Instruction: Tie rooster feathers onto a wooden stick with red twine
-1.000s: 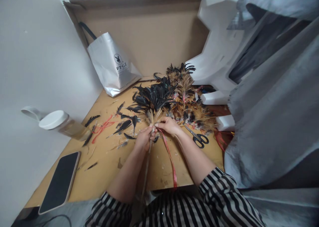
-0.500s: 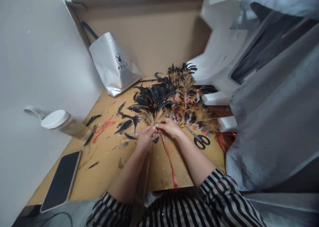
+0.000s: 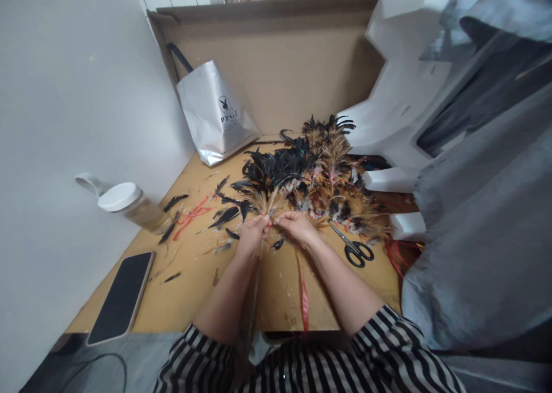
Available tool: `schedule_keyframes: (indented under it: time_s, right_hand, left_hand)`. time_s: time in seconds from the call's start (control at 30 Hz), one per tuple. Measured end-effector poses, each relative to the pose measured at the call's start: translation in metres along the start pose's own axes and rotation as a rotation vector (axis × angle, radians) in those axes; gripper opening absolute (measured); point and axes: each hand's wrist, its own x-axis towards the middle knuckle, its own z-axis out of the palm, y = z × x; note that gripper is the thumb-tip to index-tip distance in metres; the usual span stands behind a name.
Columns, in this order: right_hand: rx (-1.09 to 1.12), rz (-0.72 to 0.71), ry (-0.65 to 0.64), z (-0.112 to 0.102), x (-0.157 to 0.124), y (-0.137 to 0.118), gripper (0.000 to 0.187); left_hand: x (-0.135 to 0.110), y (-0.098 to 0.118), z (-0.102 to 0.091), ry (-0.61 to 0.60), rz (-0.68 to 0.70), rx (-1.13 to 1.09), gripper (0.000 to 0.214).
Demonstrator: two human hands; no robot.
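My left hand (image 3: pixel 253 233) is closed in a pinch on the base of a bunch of feathers (image 3: pixel 264 200), tan at the bottom. A thin pale stick (image 3: pixel 255 292) runs down from under that hand toward my lap. Close beside it, my right hand (image 3: pixel 296 226) pinches a red ribbon (image 3: pixel 304 298), whose loose end trails below the wrist to the table's front edge. A bit of red shows at the left fingertips. Just beyond my hands lie black feathers (image 3: pixel 276 166), which overlap the held bunch, so where one ends is unclear.
Black-handled scissors (image 3: pixel 356 252) lie right of my right arm, near piled brown feather bunches (image 3: pixel 340 191). Leftward are loose feathers (image 3: pixel 224 216), red ribbon scraps (image 3: pixel 190 216), a lidded bottle (image 3: pixel 144 212) and a phone (image 3: pixel 122 298). A silver bag (image 3: pixel 211 111) leans at the back; white machine (image 3: pixel 388 99) at right.
My right hand has drawn slightly away from the left fingertips, and the ribbon now passes under its wrist. The left hand keeps its grip. The whole view has shifted a little.
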Motion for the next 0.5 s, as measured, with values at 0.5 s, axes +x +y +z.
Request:
schedule_keyframes:
  time_s: [0.5]
  right_hand:
    - [-0.162, -0.251, 0.113, 0.018, -0.006, -0.006, 0.019]
  left_hand:
    - [-0.009, 0.005, 0.007, 0.128, 0.169, 0.212, 0.01]
